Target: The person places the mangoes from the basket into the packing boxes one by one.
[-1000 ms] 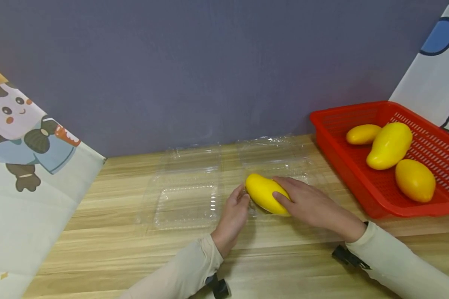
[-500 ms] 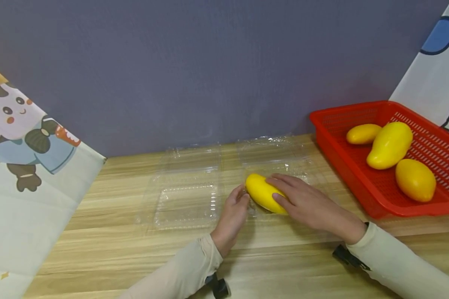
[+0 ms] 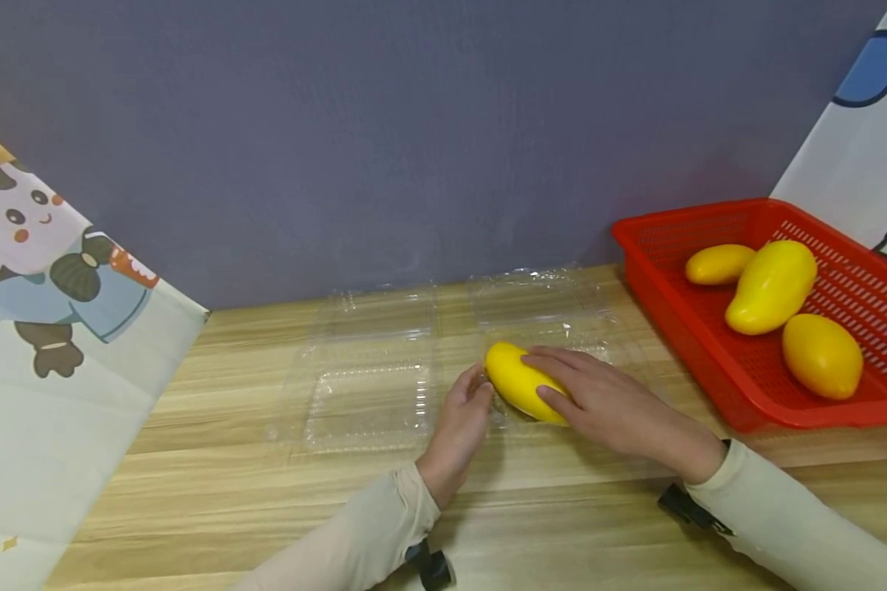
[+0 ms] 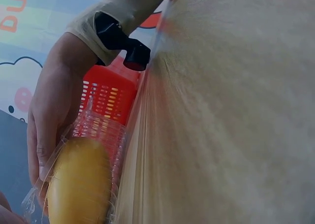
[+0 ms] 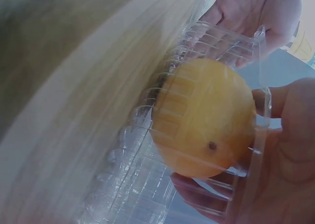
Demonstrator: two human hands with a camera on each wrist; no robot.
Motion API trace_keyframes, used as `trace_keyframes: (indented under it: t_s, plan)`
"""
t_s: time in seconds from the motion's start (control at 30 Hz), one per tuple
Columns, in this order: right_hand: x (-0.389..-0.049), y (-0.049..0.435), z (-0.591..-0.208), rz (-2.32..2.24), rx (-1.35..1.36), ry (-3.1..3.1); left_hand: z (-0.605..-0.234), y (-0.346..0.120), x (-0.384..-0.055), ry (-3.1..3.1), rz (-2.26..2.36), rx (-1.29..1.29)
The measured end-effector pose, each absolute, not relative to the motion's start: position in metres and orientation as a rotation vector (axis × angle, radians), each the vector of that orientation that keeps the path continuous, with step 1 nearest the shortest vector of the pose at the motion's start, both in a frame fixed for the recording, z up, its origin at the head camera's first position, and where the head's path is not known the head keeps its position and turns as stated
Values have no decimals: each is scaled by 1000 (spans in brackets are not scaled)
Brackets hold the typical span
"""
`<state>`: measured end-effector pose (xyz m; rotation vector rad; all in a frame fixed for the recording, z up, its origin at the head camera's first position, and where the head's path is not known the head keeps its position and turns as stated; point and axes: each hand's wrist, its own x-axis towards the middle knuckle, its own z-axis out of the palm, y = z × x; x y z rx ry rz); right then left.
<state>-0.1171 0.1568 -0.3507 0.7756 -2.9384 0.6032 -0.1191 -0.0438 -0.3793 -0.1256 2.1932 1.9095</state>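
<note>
One yellow mango (image 3: 519,382) lies in the rightmost clear clamshell (image 3: 565,331), lower centre, seemingly nearly seated, the grasping right hand (image 3: 608,404) having slid slightly leftward over it; left hand (image 3: 458,428) edges the rim, grip unclear.

A hand could dip into the left clear box (image 3: 369,406) from above. The left hand (image 3: 460,420) plugs the front gap between boxes. The mango (image 3: 516,379) and right hand (image 3: 612,398) crowd the right clear box (image 3: 541,300). The red basket (image 3: 680,346) blocks the right, the grey wall (image 3: 414,139) the back.
</note>
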Motion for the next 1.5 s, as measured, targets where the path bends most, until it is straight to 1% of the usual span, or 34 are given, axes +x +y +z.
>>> trace_keyframes:
  t_s: [0.8,1.07,1.5]
  plan:
    - [-117,160,-341,584,787,-2908,-382,-43,-120,2184,1929,-147]
    - [-112,169,-318,581,766,-2876,-381,-44,-119,2197,1916,-153]
    - [-97,203,-276,524,554,-2883,-382,-46,-119,2181,1925,-133]
